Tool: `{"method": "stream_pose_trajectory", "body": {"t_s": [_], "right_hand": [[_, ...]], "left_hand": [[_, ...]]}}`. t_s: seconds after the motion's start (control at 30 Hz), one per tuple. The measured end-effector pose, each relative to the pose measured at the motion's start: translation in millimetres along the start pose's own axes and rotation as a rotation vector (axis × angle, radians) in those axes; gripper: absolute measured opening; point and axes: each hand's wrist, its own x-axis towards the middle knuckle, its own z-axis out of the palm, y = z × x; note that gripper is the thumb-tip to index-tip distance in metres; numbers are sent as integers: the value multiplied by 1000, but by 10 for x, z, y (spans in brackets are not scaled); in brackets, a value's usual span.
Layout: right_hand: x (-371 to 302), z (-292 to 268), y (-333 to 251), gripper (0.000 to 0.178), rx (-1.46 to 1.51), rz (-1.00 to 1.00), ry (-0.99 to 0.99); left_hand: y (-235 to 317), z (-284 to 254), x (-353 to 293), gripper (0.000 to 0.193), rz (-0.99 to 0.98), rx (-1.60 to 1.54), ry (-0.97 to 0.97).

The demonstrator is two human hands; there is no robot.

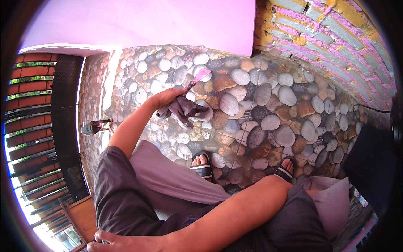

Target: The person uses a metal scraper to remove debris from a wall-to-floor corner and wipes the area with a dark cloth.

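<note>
Left hand [168, 96]: extended forward over the floor [273, 122], which bears a pattern of grey, white and brown rounded stones. The fingers are clamped on a crumpled dark grey-purple cloth [184, 110], which hangs in loose folds below the hand. A pink flat, pointed piece with a dark narrow end [202, 75] projects beyond the fingertips; whether it belongs to the cloth cannot be determined.

Right hand [121, 242]: at the lower left, its forearm crossing in front of the torso. It lies near a brown wooden panel [82, 216]; contact cannot be confirmed. The fingers are partly lost at the dark rim, so I cannot tell whether they grip anything.

Both feet, in black open-toed sandals with white stripes [202, 170], rest on the floor, well apart. A small dark object with a rounded grey end [89, 128] lies left of the left forearm, kind unclear. A plain pink wall [147, 25] stands ahead, a pink, grey and yellow brick-patterned wall [331, 46] at the right.
</note>
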Motion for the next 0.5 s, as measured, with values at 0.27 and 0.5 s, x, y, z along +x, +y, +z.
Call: {"method": "stream_pose_trajectory", "body": {"t_s": [0.27,0.5], "right_hand": [[171,-343,-45,22,-223,-39,-117],[157,-338,1,22,-268,-13,-151]], "left_hand": [[-66,-201,275,47,-23,-85,229],[119,-256,173,41,27,-270,207]]}}
